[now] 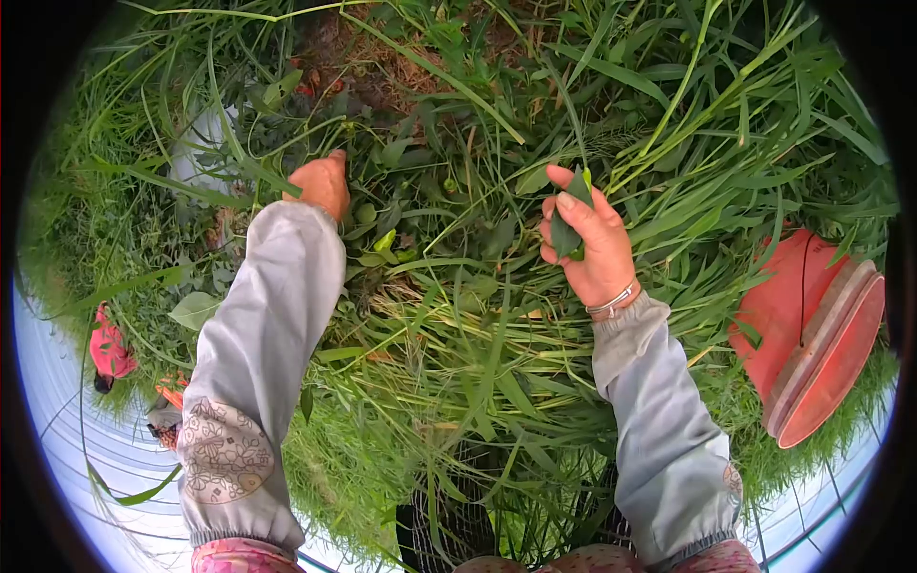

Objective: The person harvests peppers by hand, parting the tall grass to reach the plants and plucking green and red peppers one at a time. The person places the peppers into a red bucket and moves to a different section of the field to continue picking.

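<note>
My left hand [322,185] reaches into low leafy plants, its back toward me and most of its fingers hidden among the stems. My right hand [594,234] is raised above the grass with its palm turned up. Its thumb and fingers close on a dark green leaf [567,229], and a bit of brighter yellow-green shows at the leaf's edge. Between my hands, nearer the left, a small light green pepper [385,241] shows among the leaves. Several small red things [320,83] lie beyond my left hand, too small to name surely.
A red bucket [778,310] stands at the right in the grass. Long grass blades [688,229] cross the plants. Bare brown soil [382,62] shows ahead. At the far left is a person in a pinkish-red top [112,346]. Pale sheeting [67,430] lines the lower left.
</note>
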Demonstrator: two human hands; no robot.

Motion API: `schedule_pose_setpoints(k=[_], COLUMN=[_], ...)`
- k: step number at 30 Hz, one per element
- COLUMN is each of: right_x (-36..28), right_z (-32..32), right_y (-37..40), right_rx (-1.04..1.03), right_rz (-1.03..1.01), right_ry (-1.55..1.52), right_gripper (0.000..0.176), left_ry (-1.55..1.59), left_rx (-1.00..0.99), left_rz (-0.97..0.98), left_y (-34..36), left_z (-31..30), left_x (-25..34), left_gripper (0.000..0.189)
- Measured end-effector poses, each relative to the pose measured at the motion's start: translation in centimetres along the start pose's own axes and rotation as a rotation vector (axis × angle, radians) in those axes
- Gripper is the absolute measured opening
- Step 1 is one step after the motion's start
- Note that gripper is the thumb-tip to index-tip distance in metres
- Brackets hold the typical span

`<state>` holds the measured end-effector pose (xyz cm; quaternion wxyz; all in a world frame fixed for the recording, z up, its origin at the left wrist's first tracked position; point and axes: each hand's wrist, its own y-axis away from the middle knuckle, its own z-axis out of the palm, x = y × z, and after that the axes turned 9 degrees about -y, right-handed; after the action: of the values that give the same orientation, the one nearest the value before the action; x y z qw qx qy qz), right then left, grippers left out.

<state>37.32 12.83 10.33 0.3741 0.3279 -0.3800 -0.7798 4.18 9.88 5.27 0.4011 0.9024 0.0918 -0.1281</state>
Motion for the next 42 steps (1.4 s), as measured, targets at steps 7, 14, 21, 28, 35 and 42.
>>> schedule_pose_setpoints(k=[7,14,21,28,35,42], right_x=[0.3,0.7,1.0,1.1,1.1,0.9], right_z=[-0.4,-1.1,-2.2,-2.0,-2.7,-2.5], right_y=[0.0,0.6,1.9,2.0,1.9,1.3], right_rx=[-0.063,-0.022,0.041,0.065,-0.049,-0.104], right_rz=[-0.03,-0.065,-0.087,-0.054,-0.012,0.101], right_ry=[0.008,0.016,0.076,0.133,0.128,0.119], right_gripper=[0.035,0.033,0.032,0.031,0.03,0.029], left_ry=[-0.071,-0.269,0.101,0.308,0.565,1.045], left_rx=[0.022,-0.079,-0.109,0.016,0.466,0.27], left_rz=[0.087,0.207,0.052,0.147,0.14,0.446], left_y=[-4.3,-6.3,-2.3,-1.2,7.7,13.4], left_z=[2.6,6.5,-0.9,-0.1,-6.6,-8.4], left_x=[0.6,0.2,1.7,0.1,3.6,15.4], left_gripper=[0.031,0.031,0.027,0.027,0.043,0.056])
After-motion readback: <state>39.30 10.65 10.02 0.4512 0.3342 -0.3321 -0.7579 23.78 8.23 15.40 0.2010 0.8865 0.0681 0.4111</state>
